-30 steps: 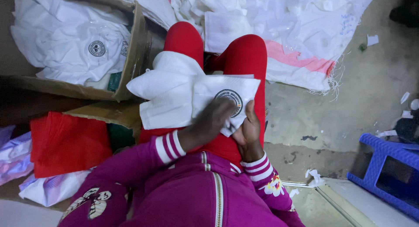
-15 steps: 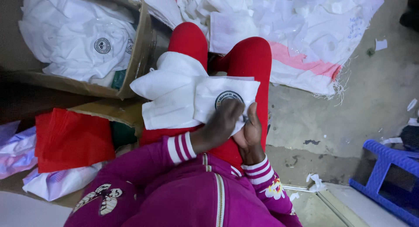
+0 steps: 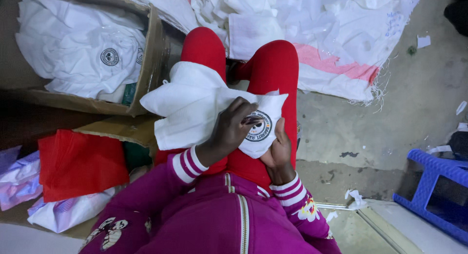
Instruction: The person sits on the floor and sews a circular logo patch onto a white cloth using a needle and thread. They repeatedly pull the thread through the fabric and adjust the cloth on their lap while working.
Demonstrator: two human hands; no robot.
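Since the earlier frames the left hand (image 3: 229, 132) has slid a little further across the white garment (image 3: 195, 107), its fingertips now lying right on the edge of the round printed badge (image 3: 258, 127), while the right hand (image 3: 279, 149) has stayed tucked under the cloth's near corner.

The garment lies over the person's lap, on the red trousers (image 3: 273, 68), folded into a rough wedge with the badge face up. The left hand is flat and loose, pressing down without closing on anything. The right hand's grip is curled on the garment's lower edge, thumb on top.

As a judgement, the piece looks partly folded or smoothed but not set aside. The cardboard box (image 3: 151, 54) to the left already holds a pile of similar white badge-marked pieces, and a heap of white cloth (image 3: 312, 24) lies ahead on a woven sack, so more seems left.

The garment is soft, matte knit with gentle creases. The box is stiff brown card with a bent rim. A flat red fabric piece (image 3: 80, 163) lies beside glossy plastic bags (image 3: 19, 181). A blue plastic stool (image 3: 438, 185), slatted and hard, stands on the rough grey floor (image 3: 370, 132).
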